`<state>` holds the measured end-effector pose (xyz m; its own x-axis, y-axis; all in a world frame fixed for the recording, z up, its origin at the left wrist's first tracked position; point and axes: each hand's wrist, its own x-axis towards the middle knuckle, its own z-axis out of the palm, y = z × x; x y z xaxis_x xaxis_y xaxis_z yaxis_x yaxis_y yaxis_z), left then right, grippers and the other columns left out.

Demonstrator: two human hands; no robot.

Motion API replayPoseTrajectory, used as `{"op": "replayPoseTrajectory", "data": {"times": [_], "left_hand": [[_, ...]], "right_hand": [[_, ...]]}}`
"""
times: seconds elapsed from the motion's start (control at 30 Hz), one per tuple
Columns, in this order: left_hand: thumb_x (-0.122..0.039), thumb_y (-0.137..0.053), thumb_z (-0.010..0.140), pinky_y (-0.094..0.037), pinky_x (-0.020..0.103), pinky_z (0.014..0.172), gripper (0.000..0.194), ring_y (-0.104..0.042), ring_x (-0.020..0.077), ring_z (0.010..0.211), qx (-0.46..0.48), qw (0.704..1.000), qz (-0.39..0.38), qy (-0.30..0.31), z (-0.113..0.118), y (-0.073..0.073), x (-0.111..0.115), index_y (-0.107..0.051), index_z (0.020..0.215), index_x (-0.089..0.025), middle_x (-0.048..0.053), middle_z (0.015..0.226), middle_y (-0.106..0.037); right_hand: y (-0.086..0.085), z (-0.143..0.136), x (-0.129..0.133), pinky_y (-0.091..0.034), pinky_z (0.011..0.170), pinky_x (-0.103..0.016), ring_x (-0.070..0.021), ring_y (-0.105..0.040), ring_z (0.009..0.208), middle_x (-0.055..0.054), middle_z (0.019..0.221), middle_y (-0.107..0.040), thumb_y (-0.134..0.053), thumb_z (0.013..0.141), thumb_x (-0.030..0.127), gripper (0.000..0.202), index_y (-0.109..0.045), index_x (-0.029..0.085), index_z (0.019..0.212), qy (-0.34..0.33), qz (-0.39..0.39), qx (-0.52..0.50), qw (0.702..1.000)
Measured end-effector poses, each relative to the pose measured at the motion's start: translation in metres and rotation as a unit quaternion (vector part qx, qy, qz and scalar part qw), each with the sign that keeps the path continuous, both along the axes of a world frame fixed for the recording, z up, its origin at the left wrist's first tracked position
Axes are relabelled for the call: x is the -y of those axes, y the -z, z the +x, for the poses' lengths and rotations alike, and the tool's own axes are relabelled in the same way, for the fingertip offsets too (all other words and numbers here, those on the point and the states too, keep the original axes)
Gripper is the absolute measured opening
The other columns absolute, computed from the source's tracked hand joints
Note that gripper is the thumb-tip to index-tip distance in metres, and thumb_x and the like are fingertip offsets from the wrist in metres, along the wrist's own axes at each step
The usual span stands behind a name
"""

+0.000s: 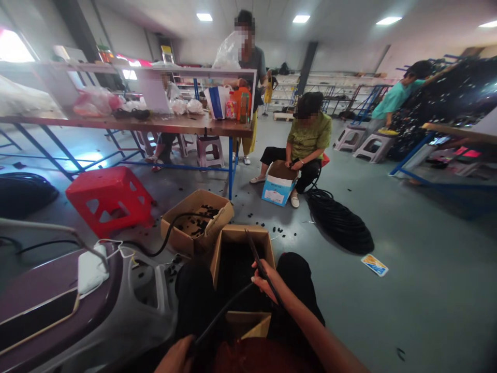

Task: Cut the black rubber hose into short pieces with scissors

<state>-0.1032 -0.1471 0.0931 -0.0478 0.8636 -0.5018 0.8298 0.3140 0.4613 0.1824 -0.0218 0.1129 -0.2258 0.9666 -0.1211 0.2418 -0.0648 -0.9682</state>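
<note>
Between my knees (301, 274), above an open carton (268, 237), a black hose (229, 306) runs from my left hand (176, 356), closed around it, to my right hand (266, 277), whose grip holds a long dark tool (254, 248). The hose could spring aside if my left hand loosened; the tool, if sharp, could nick me should it slip. Farther off, a blue-and-white box (276, 189) bears print too small to read; on the right, a blue-and-orange card (375, 264) is unreadable too.
</note>
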Motion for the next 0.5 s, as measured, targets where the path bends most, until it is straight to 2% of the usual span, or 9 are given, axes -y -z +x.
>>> {"op": "replayPoseTrajectory", "data": {"times": [0.07, 0.13, 0.23, 0.33, 0.4, 0.5], "left_hand": [[-0.027, -0.061, 0.073, -0.048, 0.031, 0.09, 0.031, -0.061, 0.0237, 0.108, 0.05, 0.999, 0.007, 0.008, 0.027, 0.005, -0.013, -0.065, 0.103, -0.036, -0.003, 0.111, -0.068], [-0.03, -0.054, 0.075, -0.047, 0.027, 0.088, 0.037, -0.064, 0.0222, 0.102, 0.12, 0.992, 0.018, 0.025, 0.055, 0.006, -0.024, -0.064, 0.111, -0.03, 0.0, 0.106, -0.071], [-0.035, -0.046, 0.077, -0.044, 0.028, 0.092, 0.044, -0.062, 0.0226, 0.105, 0.272, 0.961, 0.055, -0.005, 0.085, 0.006, -0.041, -0.061, 0.114, -0.018, 0.007, 0.112, -0.069], [-0.037, -0.048, 0.071, -0.043, 0.03, 0.094, 0.05, -0.06, 0.0235, 0.108, 0.302, 0.948, 0.075, -0.065, 0.097, 0.009, -0.061, -0.06, 0.113, -0.014, 0.011, 0.115, -0.066], [-0.039, -0.049, 0.069, -0.045, 0.031, 0.09, 0.048, -0.061, 0.0243, 0.1, 0.302, 0.948, 0.065, -0.081, 0.099, 0.014, -0.073, -0.063, 0.106, -0.011, 0.013, 0.107, -0.068], [-0.043, -0.053, 0.066, -0.045, 0.03, 0.083, 0.043, -0.062, 0.0225, 0.089, 0.31, 0.945, 0.063, -0.086, 0.098, 0.022, -0.086, -0.067, 0.092, -0.013, 0.009, 0.091, -0.07]], "right_hand": [[-0.001, -0.009, 0.004, -0.039, 0.049, -0.021, -0.0075, -0.045, 0.051, 0.006, 0.072, -0.051, -0.056, 0.074, 0.026, 0.026, -0.047, 0.024, 0.099, -0.015, 0.006, 0.013, 1.0], [0.002, -0.019, 0.007, -0.04, 0.053, -0.022, -0.0086, -0.047, 0.054, 0.005, 0.073, -0.053, -0.056, 0.073, 0.024, 0.027, -0.048, 0.023, 0.099, -0.031, 0.013, 0.041, 0.999], [0.016, -0.031, 0.01, -0.041, 0.06, -0.024, -0.0108, -0.052, 0.06, 0.005, 0.071, -0.055, -0.057, 0.071, 0.019, 0.029, -0.049, 0.023, 0.099, -0.038, 0.02, 0.088, 0.995], [0.036, -0.036, 0.008, -0.042, 0.061, -0.025, -0.0118, -0.054, 0.06, 0.005, 0.068, -0.055, -0.058, 0.069, 0.017, 0.028, -0.049, 0.022, 0.096, -0.019, 0.007, 0.112, 0.994], [0.048, -0.035, 0.005, -0.041, 0.054, -0.023, -0.0108, -0.052, 0.055, 0.005, 0.067, -0.053, -0.057, 0.07, 0.019, 0.026, -0.048, 0.022, 0.095, 0.001, -0.026, 0.097, 0.995], [0.059, -0.033, 0.001, -0.037, 0.043, -0.022, -0.0085, -0.045, 0.045, 0.008, 0.064, -0.049, -0.057, 0.07, 0.027, 0.027, -0.045, 0.022, 0.092, 0.034, -0.085, 0.037, 0.995]]}}
